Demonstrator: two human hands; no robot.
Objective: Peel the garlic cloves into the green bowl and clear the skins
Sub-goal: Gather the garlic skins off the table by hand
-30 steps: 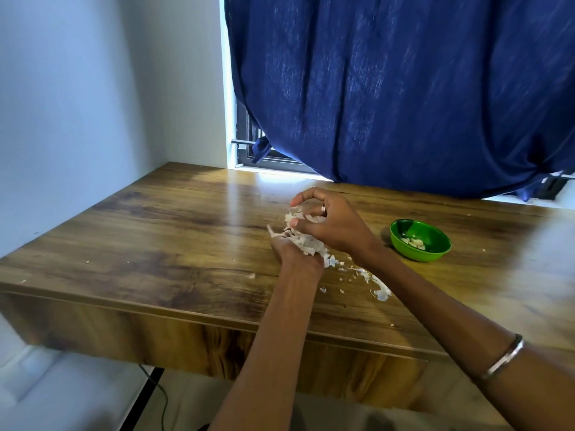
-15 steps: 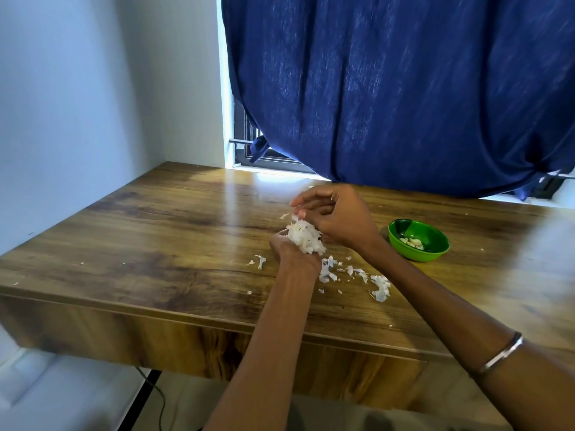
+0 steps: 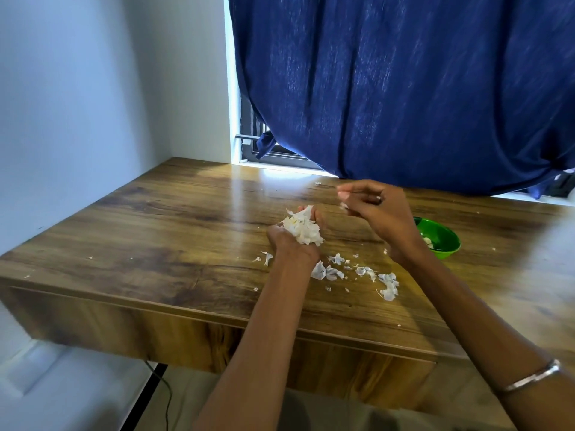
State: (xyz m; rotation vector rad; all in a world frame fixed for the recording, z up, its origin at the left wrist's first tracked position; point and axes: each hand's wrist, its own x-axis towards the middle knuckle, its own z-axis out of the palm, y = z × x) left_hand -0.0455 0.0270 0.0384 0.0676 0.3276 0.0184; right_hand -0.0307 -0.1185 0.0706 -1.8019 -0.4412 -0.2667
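On the table (image 3: 155, 244) we see our left hand (image 3: 294, 244) near the middle, a heap of skins (image 3: 301, 228) in its palm. Our right hand (image 3: 379, 213) hangs to its right, just apart. Loose skins (image 3: 357, 272) lie before both hands. The bowl (image 3: 441, 239) sits right of the right hand, cloves (image 3: 428, 242) inside, with the curtain (image 3: 404, 88) behind.
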